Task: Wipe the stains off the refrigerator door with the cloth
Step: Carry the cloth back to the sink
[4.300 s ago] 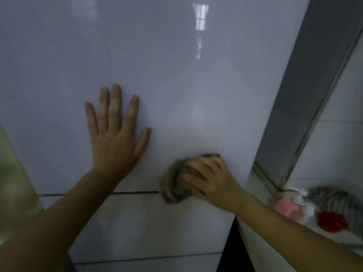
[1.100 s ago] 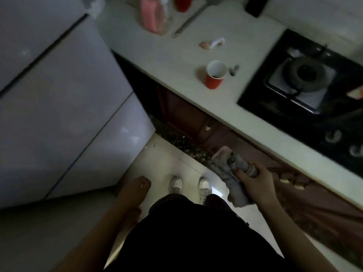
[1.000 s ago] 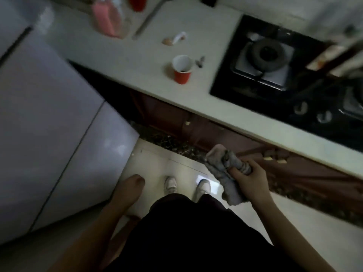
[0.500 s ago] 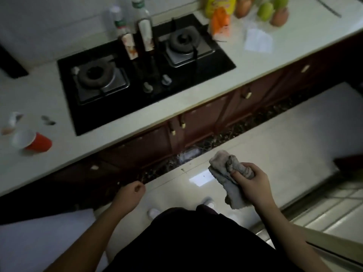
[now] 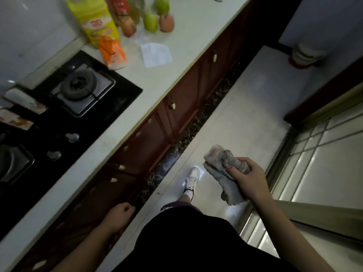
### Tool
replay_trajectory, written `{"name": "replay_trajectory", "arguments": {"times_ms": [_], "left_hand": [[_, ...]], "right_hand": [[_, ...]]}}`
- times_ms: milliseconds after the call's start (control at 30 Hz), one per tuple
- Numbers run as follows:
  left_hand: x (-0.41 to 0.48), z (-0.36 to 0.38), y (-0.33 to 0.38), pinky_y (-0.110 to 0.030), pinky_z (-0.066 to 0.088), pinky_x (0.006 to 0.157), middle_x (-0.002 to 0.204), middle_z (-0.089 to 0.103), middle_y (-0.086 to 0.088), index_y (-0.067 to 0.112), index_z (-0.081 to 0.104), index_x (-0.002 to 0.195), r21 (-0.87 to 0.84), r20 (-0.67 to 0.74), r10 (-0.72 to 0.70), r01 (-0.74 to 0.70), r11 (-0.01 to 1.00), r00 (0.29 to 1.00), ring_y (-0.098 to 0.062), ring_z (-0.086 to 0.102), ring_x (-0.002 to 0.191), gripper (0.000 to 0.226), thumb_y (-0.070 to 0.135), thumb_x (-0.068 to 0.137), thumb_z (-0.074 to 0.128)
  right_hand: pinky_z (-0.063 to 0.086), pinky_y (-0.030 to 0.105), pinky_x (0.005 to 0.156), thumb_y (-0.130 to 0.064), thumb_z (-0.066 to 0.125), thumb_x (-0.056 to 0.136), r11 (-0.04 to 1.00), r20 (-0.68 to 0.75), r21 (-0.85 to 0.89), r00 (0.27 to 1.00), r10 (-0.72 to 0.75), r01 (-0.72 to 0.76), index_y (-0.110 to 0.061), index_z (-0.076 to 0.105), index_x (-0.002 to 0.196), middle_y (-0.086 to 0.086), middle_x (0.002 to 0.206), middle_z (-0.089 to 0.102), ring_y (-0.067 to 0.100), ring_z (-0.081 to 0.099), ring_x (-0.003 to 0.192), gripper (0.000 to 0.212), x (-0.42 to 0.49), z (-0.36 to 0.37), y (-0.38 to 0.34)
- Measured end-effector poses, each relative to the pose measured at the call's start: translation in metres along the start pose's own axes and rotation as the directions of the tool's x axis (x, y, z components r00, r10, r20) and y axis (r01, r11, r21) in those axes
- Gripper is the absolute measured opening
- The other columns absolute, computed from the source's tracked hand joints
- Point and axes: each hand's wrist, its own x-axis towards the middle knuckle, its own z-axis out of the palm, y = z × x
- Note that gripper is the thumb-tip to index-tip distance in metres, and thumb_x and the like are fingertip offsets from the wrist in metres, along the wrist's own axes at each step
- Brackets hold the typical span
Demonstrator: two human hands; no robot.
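**Now turned away from the fridge, cloth in hand**

Clearly you have swung right round: four seconds ago your right hand was pressing the cloth on the pale refrigerator door with the left palm flat beside it, and now no part of that door is in the head view. Your gaze has swept along the pale stone countertop (image 5: 169, 71), past the black gas hob (image 5: 64, 107), and you look down a run of dark red cabinet doors (image 5: 176, 99) towards an open doorway.

Your right hand (image 5: 248, 180) is closed round the crumpled grey, soiled cloth (image 5: 222, 169), part of it bunched above your thumb and a flap hanging below your fist, held in the air over the glossy pale floor tiles (image 5: 245, 114). Your left hand (image 5: 119, 213) hangs loosely curled and holds nothing, low beside the cabinet fronts. One white sneaker (image 5: 191, 178) is stepping forward.

By the look of it, the wiping has stopped and you are walking off with the cloth, perhaps to rinse it or put it away. Whether the door came clean cannot be judged from here.
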Motion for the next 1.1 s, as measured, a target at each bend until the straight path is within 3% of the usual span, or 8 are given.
{"name": "replay_trajectory", "arguments": {"times_ms": [67,167,333,533,700,800,967,1100], "left_hand": [[0.033,-0.012,0.055,-0.031,0.040,0.065,0.077,0.062,-0.006,0.006,0.062,0.083,0.054,0.021,0.056,-0.057,0.997,0.998,-0.017,0.058,0.071,0.034,0.031,0.103,0.051],[0.076,-0.025,0.148,-0.032,0.040,0.067,0.082,0.067,-0.013,0.004,0.063,0.085,0.131,0.052,0.154,-0.160,0.978,0.987,-0.020,0.060,0.075,0.037,0.034,0.102,0.052],[0.115,-0.046,0.318,-0.033,0.045,0.073,0.080,0.067,-0.004,0.009,0.065,0.087,0.280,0.128,0.369,-0.391,0.877,0.920,-0.023,0.065,0.083,0.035,0.038,0.101,0.051],[0.141,-0.057,0.478,-0.029,0.042,0.061,0.079,0.067,0.005,0.025,0.069,0.098,0.322,0.206,0.519,-0.558,0.765,0.830,-0.012,0.061,0.070,0.023,0.038,0.102,0.050],[0.188,-0.055,0.536,-0.031,0.046,0.067,0.083,0.067,0.002,0.022,0.069,0.099,0.341,0.194,0.456,-0.496,0.799,0.869,-0.017,0.064,0.078,0.025,0.037,0.103,0.050],[0.208,-0.057,0.546,-0.041,0.055,0.085,0.091,0.072,-0.007,0.015,0.070,0.093,0.234,0.140,0.359,-0.383,0.894,0.923,-0.025,0.070,0.088,0.028,0.034,0.103,0.051],[0.230,-0.067,0.542,-0.045,0.054,0.083,0.085,0.072,-0.018,0.003,0.068,0.085,0.075,0.009,0.255,-0.255,0.964,0.967,-0.036,0.070,0.089,0.035,0.031,0.101,0.056],[0.242,-0.076,0.555,-0.049,0.055,0.087,0.088,0.072,-0.019,0.006,0.071,0.088,-0.044,-0.055,0.149,-0.151,0.988,0.987,-0.037,0.070,0.090,0.031,0.028,0.101,0.056]], "right_hand": [[0.053,0.030,0.079,-0.020,0.084,0.083,0.999,-0.047,0.002,0.998,0.041,-0.041,-0.031,0.071,0.089,-0.007,0.092,0.075,0.014,0.069,0.086,0.018,0.020,-0.013,0.000],[0.050,0.025,0.074,-0.020,0.084,0.083,0.994,-0.154,0.030,0.982,0.106,-0.103,-0.031,0.072,0.089,-0.008,0.089,0.075,0.003,0.069,0.079,0.017,0.047,-0.037,-0.005],[0.044,0.002,0.058,-0.017,0.083,0.084,0.984,-0.337,0.088,0.926,0.173,-0.152,-0.027,0.069,0.087,-0.009,0.082,0.071,-0.009,0.065,0.070,0.018,0.082,-0.081,-0.023],[0.049,0.010,0.059,-0.018,0.083,0.084,0.958,-0.457,0.220,0.848,0.269,-0.186,-0.025,0.072,0.087,-0.012,0.071,0.073,-0.004,0.067,0.067,0.014,0.130,-0.126,-0.018],[0.061,0.040,0.076,-0.023,0.083,0.085,0.922,-0.424,0.303,0.833,0.356,-0.240,-0.026,0.072,0.089,0.001,0.083,0.075,0.022,0.073,0.080,0.013,0.203,-0.156,-0.020],[0.057,0.035,0.073,-0.022,0.082,0.086,0.933,-0.360,0.276,0.875,0.323,-0.231,-0.024,0.072,0.091,-0.001,0.085,0.074,0.018,0.071,0.080,0.012,0.262,-0.178,-0.035],[0.057,0.033,0.077,-0.028,0.082,0.086,0.979,-0.199,0.118,0.962,0.188,-0.167,-0.036,0.069,0.088,-0.006,0.090,0.073,0.014,0.069,0.084,0.016,0.374,-0.204,-0.079],[0.055,0.031,0.077,-0.029,0.083,0.085,0.994,-0.109,0.060,0.989,0.102,-0.096,-0.028,0.073,0.094,-0.003,0.094,0.074,0.015,0.070,0.087,0.013,0.456,-0.210,-0.118]]}}
